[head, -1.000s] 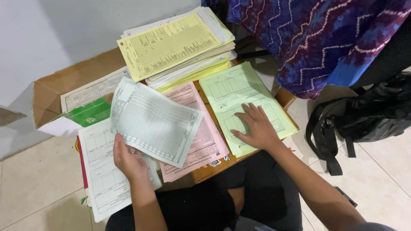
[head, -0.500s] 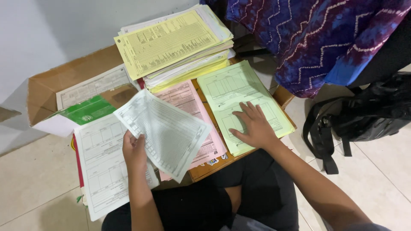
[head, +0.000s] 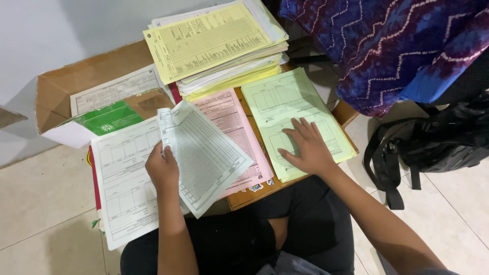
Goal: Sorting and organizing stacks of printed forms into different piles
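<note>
Paperwork, sorted by colour on a low wooden board point(head: 249, 196) across the person's lap. Left hand point(head: 162, 170), at the board's left edge, pinches a white gridded sheet point(head: 204, 153) by its left margin, thumb on top, fingers curled beneath; the sheet hangs lifted and bowed over the pink forms point(head: 232, 127) at the board's middle. Right hand point(head: 308, 150) lies flat, fingers spread, pressing the green forms point(head: 295, 119) on the board's right side. White forms point(head: 122, 188) overhang the board's left edge. Tall yellow-topped stack point(head: 214, 46) sits at the board's far side; open cardboard box point(head: 61, 91) stands beyond the far left corner; black bag point(head: 433, 142) lies on the floor to the right. Handling, judged: single sheet is very light, limp, easily creased or torn; best held at an edge or corner, supported underneath.
</note>
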